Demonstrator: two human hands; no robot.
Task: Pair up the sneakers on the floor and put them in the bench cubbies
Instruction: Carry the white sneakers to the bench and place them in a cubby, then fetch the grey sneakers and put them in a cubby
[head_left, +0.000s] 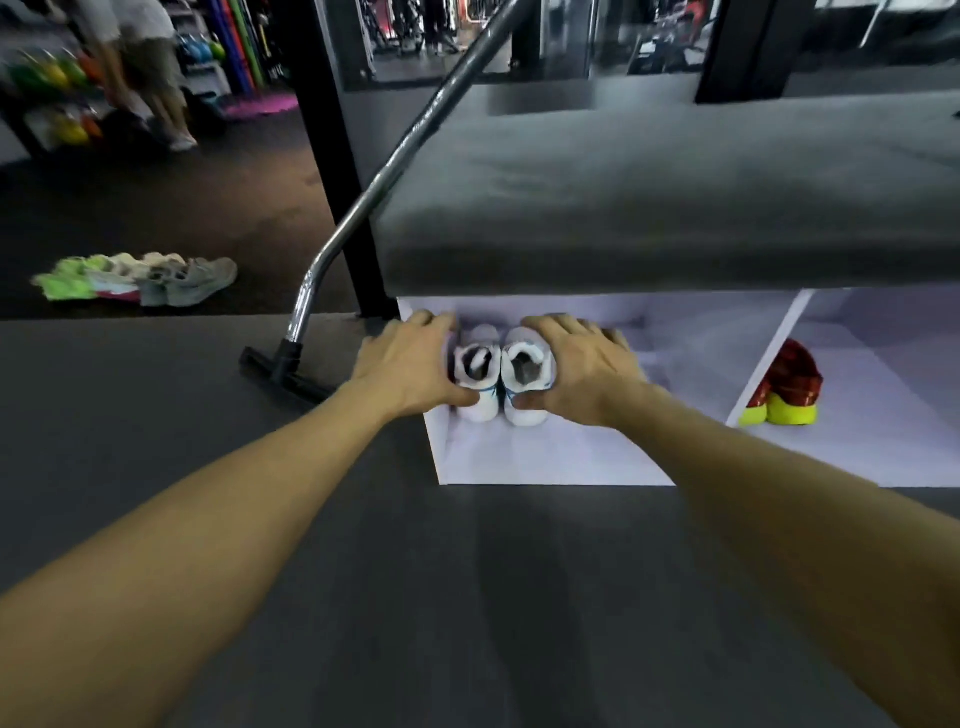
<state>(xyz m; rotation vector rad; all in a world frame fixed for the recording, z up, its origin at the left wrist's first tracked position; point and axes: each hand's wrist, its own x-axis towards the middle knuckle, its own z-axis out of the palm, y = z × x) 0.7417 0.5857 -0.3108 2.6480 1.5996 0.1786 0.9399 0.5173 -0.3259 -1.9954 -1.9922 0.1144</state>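
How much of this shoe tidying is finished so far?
Done: red-and-yellow sneakers sit in the right cubby. In hand: both hands, left and right, hold the white pair in the left cubby. Left: a pile of sneakers on the floor.

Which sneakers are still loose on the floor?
The green, cream and grey sneakers heaped left of the bench; the white pair and red-yellow sneakers sit in cubbies.

One head-worn view looks forward and down, close to the bench cubbies (545, 457).
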